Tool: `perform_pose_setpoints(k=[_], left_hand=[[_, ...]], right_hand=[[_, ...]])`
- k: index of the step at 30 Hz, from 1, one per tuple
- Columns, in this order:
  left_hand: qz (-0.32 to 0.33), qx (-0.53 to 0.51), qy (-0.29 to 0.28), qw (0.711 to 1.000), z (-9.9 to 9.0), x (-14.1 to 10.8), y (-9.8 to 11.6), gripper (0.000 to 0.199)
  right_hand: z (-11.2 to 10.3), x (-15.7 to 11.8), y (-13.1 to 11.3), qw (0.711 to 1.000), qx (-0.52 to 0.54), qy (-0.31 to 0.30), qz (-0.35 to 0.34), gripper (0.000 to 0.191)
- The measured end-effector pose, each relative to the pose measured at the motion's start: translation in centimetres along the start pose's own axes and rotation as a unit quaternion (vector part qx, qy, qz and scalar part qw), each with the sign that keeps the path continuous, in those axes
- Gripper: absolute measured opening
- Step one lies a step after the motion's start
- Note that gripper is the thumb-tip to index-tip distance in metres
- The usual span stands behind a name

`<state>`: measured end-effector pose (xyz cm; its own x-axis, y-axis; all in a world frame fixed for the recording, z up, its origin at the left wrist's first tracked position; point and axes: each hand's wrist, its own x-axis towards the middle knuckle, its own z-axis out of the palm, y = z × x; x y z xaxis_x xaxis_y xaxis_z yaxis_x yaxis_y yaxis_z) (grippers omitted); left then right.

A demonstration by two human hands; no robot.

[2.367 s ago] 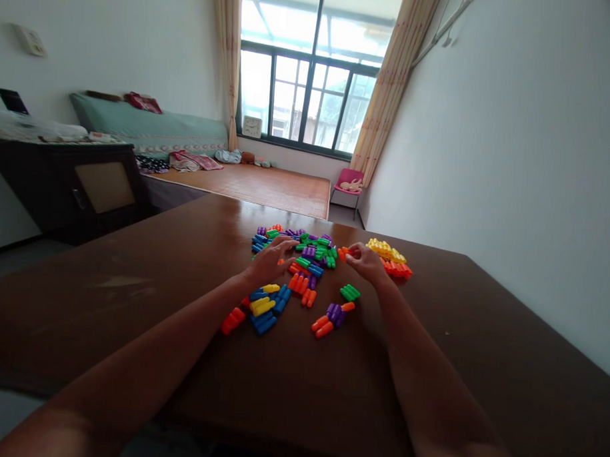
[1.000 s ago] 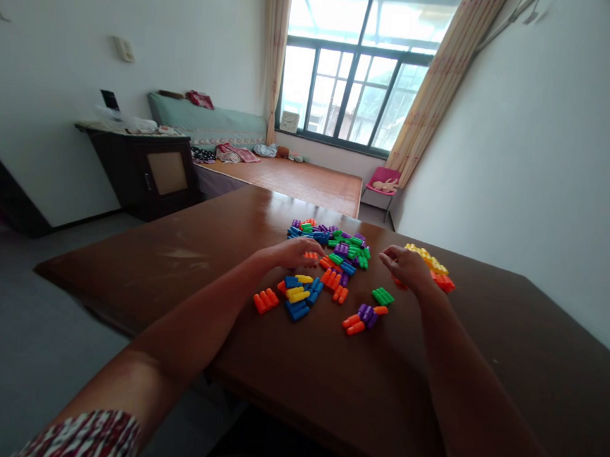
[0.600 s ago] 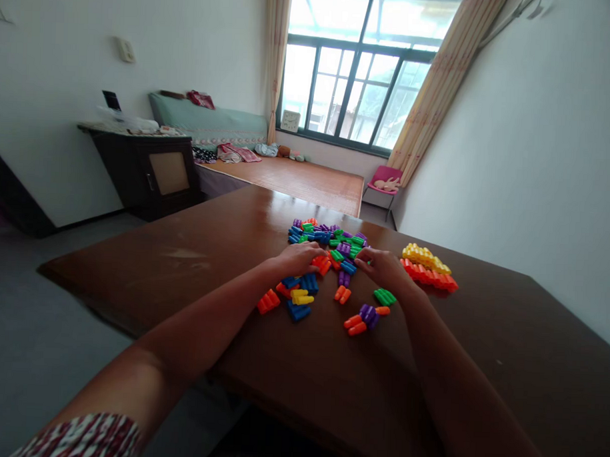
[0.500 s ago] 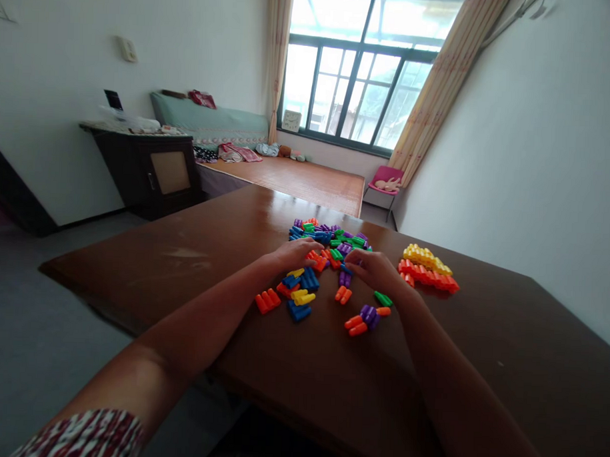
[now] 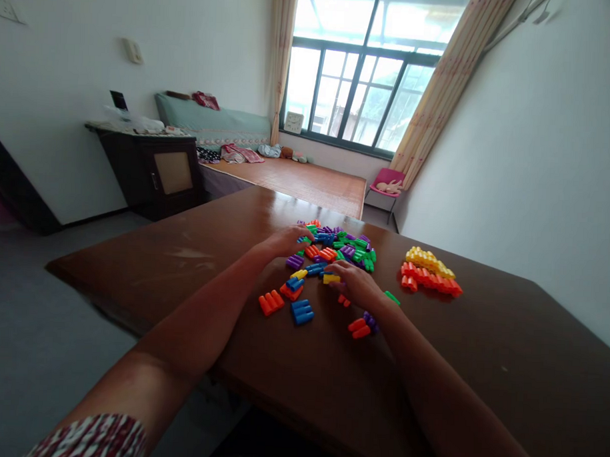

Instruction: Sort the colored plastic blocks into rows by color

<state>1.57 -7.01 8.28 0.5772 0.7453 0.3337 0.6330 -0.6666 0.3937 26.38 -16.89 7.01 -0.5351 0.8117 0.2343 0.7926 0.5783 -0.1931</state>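
Colored plastic blocks lie in a loose pile on the brown table (image 5: 174, 250). My left hand (image 5: 287, 241) is over the pile's left side, fingers apart, by green and blue blocks. My right hand (image 5: 354, 282) is at the near side of the pile, its fingertips at a yellow block (image 5: 332, 279). Nearer to me are an orange block (image 5: 271, 302), a blue block (image 5: 302, 312) and an orange piece joined to a purple one (image 5: 359, 328). Partly under my right hand is another small orange block.
To the right lie a yellow row (image 5: 430, 262) and an orange row (image 5: 432, 279) of joined blocks. Beyond the table are a bed (image 5: 307, 178), a dark cabinet (image 5: 171, 170) and a pink chair (image 5: 387, 181).
My right hand has moved left and nearer to me, and a yellow block is now at its fingertips. My left hand has shifted slightly away, uncovering a purple block.
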Motion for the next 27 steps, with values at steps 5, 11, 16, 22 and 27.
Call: perform_pose_setpoints(k=[5, 11, 16, 22, 27], left_hand=[[-0.101, 0.075, 0.121, 0.985, 1.5, 0.6, -3.9, 0.038], [-0.073, 0.043, 0.031, 0.996, 3.3, 1.3, -4.5, 0.045], [-0.14, -0.002, 0.049, 0.989, 2.8, 4.1, -4.1, 0.046], [-0.167, 0.035, 0.031, 0.985, 2.0, 10.4, -6.2, 0.04], [-0.107, 0.057, -0.074, 0.99, 2.7, 13.7, -7.9, 0.058]], right_hand=[[-0.6, 0.0, 0.4, 0.997, -0.006, 0.04, 0.06, 0.026], [-1.5, -0.2, 1.5, 0.991, -0.042, 0.057, 0.11, 0.025], [-2.6, -0.5, 2.8, 0.988, -0.018, 0.106, 0.112, 0.024], [-3.3, -0.6, 4.7, 0.978, 0.022, 0.169, 0.123, 0.021], [-3.5, -0.7, 5.7, 0.975, 0.037, 0.179, 0.129, 0.022]])
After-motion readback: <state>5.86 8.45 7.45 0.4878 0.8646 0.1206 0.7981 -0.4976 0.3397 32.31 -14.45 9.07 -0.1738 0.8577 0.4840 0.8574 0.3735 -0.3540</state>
